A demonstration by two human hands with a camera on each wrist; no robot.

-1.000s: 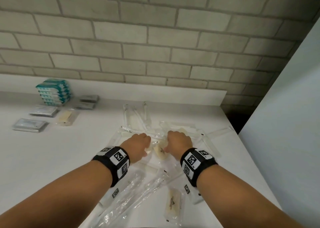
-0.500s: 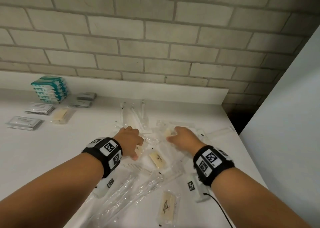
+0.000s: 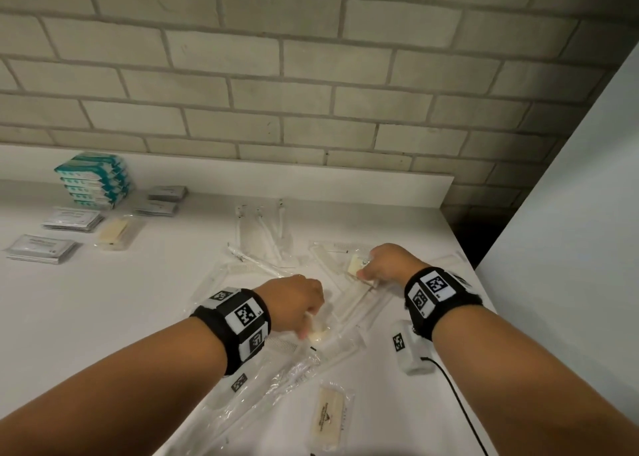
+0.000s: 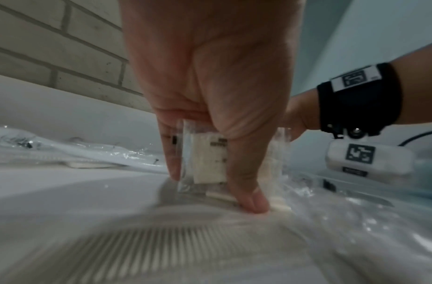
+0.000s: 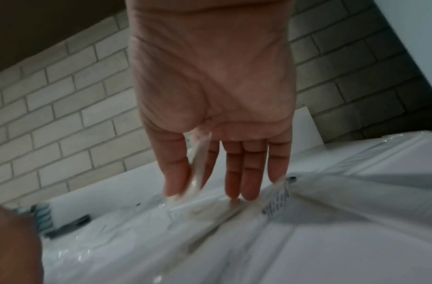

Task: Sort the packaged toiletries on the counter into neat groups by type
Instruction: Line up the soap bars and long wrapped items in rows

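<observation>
Clear-wrapped toiletries lie in a loose pile [image 3: 262, 244] on the white counter [image 3: 138, 300]. My left hand [image 3: 309, 331] pinches a cream soap packet [image 4: 207, 159] upright between thumb and finger, its lower end against another packet lying flat in the pile. Farther back and to the right, my right hand [image 3: 363, 272] pinches a second soap packet [image 3: 354, 265]; the right wrist view shows that packet [image 5: 197, 169] edge-on between thumb and forefinger, the other fingers straight down onto the plastic. A third soap packet [image 3: 328, 417] lies near the front edge.
At the back left stand a teal stack [image 3: 93, 182], grey sachet piles [image 3: 72, 218] [image 3: 41, 248] [image 3: 162, 199] and one soap packet [image 3: 116, 230]. A white wall panel [image 3: 570, 248] bounds the counter's right side. A white tagged device [image 3: 411, 348] with a black cable hangs under my right wrist.
My hands have moved apart from the middle of the pile. The left drew back toward me with a soap packet; the right went back and right and pinched another.
</observation>
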